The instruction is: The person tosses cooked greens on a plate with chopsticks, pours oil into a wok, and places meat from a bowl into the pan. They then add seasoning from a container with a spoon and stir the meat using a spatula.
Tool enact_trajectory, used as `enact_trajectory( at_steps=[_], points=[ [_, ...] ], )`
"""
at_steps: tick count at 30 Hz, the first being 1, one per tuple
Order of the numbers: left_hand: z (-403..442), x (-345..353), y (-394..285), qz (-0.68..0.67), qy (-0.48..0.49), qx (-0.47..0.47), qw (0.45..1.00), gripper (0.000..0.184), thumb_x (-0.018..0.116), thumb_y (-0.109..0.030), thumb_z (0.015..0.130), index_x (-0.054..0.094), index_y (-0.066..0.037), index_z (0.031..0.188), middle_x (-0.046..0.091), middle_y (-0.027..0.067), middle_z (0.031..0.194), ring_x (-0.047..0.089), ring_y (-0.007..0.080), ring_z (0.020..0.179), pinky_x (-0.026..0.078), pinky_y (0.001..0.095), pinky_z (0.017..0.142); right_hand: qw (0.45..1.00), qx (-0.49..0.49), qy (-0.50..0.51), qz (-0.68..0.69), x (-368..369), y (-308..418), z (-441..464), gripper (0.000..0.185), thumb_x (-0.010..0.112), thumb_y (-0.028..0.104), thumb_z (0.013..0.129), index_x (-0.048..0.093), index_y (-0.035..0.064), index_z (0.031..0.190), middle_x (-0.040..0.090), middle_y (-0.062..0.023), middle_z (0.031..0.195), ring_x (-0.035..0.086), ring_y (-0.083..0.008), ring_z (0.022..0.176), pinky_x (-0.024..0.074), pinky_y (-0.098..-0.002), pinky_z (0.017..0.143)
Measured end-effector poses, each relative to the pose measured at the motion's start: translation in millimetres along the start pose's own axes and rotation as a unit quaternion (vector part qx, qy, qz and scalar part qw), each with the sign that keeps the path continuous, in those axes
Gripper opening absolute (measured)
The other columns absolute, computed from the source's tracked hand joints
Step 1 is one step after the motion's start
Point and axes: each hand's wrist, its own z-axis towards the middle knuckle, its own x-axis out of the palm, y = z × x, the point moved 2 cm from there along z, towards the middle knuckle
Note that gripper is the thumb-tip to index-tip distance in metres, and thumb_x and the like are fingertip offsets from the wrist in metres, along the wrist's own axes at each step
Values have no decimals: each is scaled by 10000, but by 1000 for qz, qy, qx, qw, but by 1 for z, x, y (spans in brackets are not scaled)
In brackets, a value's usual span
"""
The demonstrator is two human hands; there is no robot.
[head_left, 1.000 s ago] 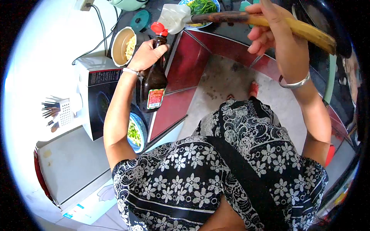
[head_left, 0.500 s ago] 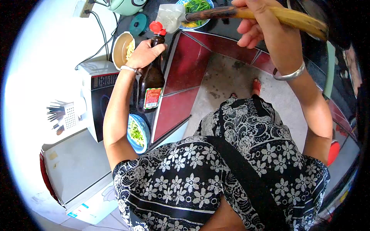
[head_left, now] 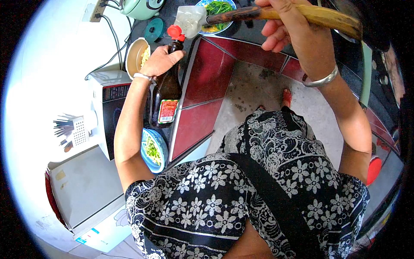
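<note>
My left hand (head_left: 160, 62) is wrapped round the neck of a large dark sauce bottle (head_left: 169, 88) with a red and green label. Its red flip cap (head_left: 175, 32) looks raised, and the mouth end lies close to a spatula blade. In my right hand (head_left: 304, 41) is the spatula (head_left: 243, 15), held by its long wooden handle. The pale metal blade reaches left, between the bottle's cap and a patterned plate (head_left: 233, 26) of cooked greens. Whether any liquid is on the blade, I cannot tell.
Left of the bottle are a tan bowl (head_left: 131, 56) of chopped pale pieces, a microwave (head_left: 114, 103) and a blue basket (head_left: 161, 166) of cut green vegetables. A green lid (head_left: 154, 29) and a kettle (head_left: 140, 8) stand farther back. Red tiles (head_left: 207, 77) face the counter.
The bottle's lower end has shifted slightly left. My right hand and the spatula have moved a little left. Both holds stay the same.
</note>
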Motion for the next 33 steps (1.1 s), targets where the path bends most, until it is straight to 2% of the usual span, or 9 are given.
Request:
enact_trajectory(
  at_steps=[2,8,11,17,20,23,26,29,33],
  points=[
    [2,1,2,-18,16,-14,1000,352,593,-334,788,580,17,803,573,52,638,532,121,569,451,282,555,1000,-3,-8,2,1,-1,-1,376,535,348,863,583,-23,833,555,-78,574,550,-131,409,436,-210,356],
    [1,-3,-6,78,-4,16,997,361,595,-334,780,590,26,797,577,59,647,537,132,574,451,286,558,999,36,-8,-5,0,-1,2,367,536,344,863,587,-17,832,550,-75,573,548,-131,406,434,-208,354],
    [1,-5,-12,79,3,11,997,359,595,-330,776,591,29,796,574,61,642,542,136,578,452,287,562,1000,9,-1,3,0,-2,4,367,534,346,864,588,-16,832,551,-75,575,549,-131,405,434,-208,353],
    [10,-5,-7,60,11,7,998,356,596,-328,775,591,27,798,574,61,644,548,134,591,453,288,571,999,41,-11,-8,-1,-2,8,370,530,349,865,586,-15,829,551,-73,574,549,-130,405,435,-208,354],
    [11,-3,-6,55,18,3,998,368,596,-335,774,592,30,822,573,64,655,540,133,609,451,292,591,1000,19,-5,-5,-4,-1,5,376,530,354,865,584,-16,827,552,-74,574,551,-131,408,437,-209,358],
    [10,-4,-12,98,18,6,995,394,596,-351,772,591,35,853,571,65,669,526,134,636,446,297,621,999,40,-7,-9,-6,-2,6,381,529,356,864,581,-19,827,553,-77,575,555,-132,415,440,-212,360],
    [11,-1,-6,73,4,18,997,417,598,-366,767,589,37,871,568,70,674,516,135,656,440,298,644,1000,14,15,9,-10,-6,6,381,524,355,867,579,-20,832,553,-81,574,557,-136,419,444,-215,363],
    [16,-1,4,97,-25,33,994,423,598,-372,768,588,40,863,565,77,674,514,131,651,442,298,642,1000,10,-17,-14,-6,2,4,381,517,358,870,581,-17,840,553,-83,573,556,-140,417,449,-216,368],
    [26,3,9,61,-55,68,994,349,597,-325,788,571,18,845,558,54,666,502,105,630,434,284,611,999,8,-39,-8,-9,-2,10,367,513,351,872,586,-9,851,553,-85,573,553,-142,415,455,-219,374]
  ],
)
